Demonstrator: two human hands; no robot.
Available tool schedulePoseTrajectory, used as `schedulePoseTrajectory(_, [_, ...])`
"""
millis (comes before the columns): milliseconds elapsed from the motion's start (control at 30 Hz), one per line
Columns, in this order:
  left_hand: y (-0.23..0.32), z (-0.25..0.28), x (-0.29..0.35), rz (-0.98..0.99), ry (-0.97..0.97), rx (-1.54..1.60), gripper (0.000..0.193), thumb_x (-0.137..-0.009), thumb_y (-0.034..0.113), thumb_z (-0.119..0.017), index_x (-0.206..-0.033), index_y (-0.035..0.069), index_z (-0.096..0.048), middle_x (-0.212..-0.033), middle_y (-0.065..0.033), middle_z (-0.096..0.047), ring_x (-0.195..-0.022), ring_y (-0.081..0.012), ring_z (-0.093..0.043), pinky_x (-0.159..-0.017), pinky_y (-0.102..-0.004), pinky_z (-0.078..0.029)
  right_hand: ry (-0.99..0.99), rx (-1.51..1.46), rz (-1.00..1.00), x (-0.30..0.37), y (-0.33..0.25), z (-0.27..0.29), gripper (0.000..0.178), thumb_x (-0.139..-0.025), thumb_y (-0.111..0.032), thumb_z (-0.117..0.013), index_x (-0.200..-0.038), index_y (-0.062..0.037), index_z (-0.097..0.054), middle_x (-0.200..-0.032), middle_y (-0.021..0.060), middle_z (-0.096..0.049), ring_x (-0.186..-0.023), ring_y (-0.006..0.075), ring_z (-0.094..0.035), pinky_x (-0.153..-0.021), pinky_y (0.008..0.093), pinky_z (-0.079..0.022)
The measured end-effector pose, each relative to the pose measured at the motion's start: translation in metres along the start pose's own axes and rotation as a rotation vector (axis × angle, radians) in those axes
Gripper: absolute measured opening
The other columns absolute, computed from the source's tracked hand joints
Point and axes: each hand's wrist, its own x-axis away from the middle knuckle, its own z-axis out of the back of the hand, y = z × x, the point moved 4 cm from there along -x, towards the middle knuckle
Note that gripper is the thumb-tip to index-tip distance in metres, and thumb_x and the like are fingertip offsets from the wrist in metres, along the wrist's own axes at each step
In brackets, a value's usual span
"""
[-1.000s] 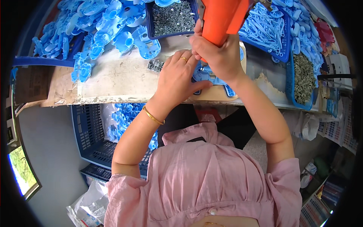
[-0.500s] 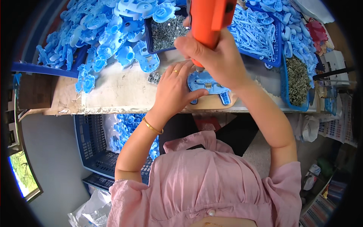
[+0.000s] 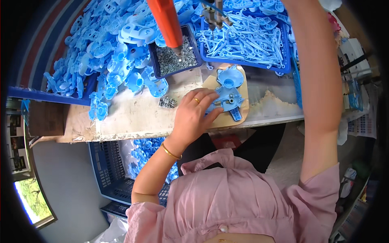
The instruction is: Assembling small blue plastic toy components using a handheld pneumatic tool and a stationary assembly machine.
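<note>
My left hand [image 3: 195, 113] rests on the left side of a blue plastic shell [image 3: 228, 100], thumb and fingers closed around its edge. The shell lies on a tan board [image 3: 242, 115] at the bench's front edge, one leg-like piece pointing toward me. A round cup-like blue part [image 3: 230, 77] sits at the shell's far side. My right forearm [image 3: 320, 77] stretches away up the right side, and the right hand is beyond the picture's upper edge. An orange power screwdriver [image 3: 167, 24] hangs tip down over a dark blue tray [image 3: 163, 74] of small screws.
Blue plastic parts [image 3: 97, 48] are heaped at left. A blue basket [image 3: 247, 65] holds thin blue sticks. Behind it hangs a metal fixture [image 3: 214, 17]. Loose screws [image 3: 167, 102] lie left of my hand. A dark blue crate [image 3: 106, 170] stands below the bench.
My right hand has let go of the screwdriver and moved up out of view. The screwdriver has shifted left, off the shell. A round blue part now shows at the shell's far side.
</note>
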Motion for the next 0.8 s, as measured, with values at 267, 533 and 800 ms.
schedulePoseTrajectory(267, [0.015,-0.016,-0.007,-0.098,-0.039,-0.047,0.031,-0.081,0.021,-0.078,-0.108,0.007,-0.069,-0.114,-0.0058,-0.068,-0.112,-0.0276,-0.06,-0.099,-0.0422,-0.046,0.029,-0.278,-0.326,0.043,-0.018,0.002,0.034,-0.086,-0.029,-0.076,-0.105,-0.0013,-0.069,-0.096,0.0056,-0.067,-0.083,0.0145,-0.066,-0.075,0.0304,-0.055])
schedulePoseTrajectory(533, [0.011,-0.026,-0.003,-0.109,-0.091,-0.127,0.028,-0.082,0.023,-0.076,-0.102,0.006,-0.068,-0.11,-0.0058,-0.069,-0.109,-0.0265,-0.061,-0.1,-0.0424,-0.046,0.191,-0.482,-0.337,0.1,-0.022,-0.021,0.049,-0.087,-0.012,-0.074,-0.129,0.0046,-0.053,-0.076,0.0057,-0.066,-0.059,0.0109,-0.063,-0.052,0.0233,-0.047])
schedulePoseTrajectory(800, [0.013,-0.026,-0.005,-0.114,-0.068,-0.126,0.025,-0.081,0.024,-0.076,-0.096,0.006,-0.067,-0.101,-0.0074,-0.068,-0.105,-0.0266,-0.062,-0.1,-0.042,-0.046,0.219,-0.504,-0.355,0.118,-0.011,-0.028,0.047,-0.085,-0.006,-0.075,-0.126,0.0045,-0.053,-0.075,0.0038,-0.064,-0.057,0.0097,-0.061,-0.05,0.0233,-0.047])
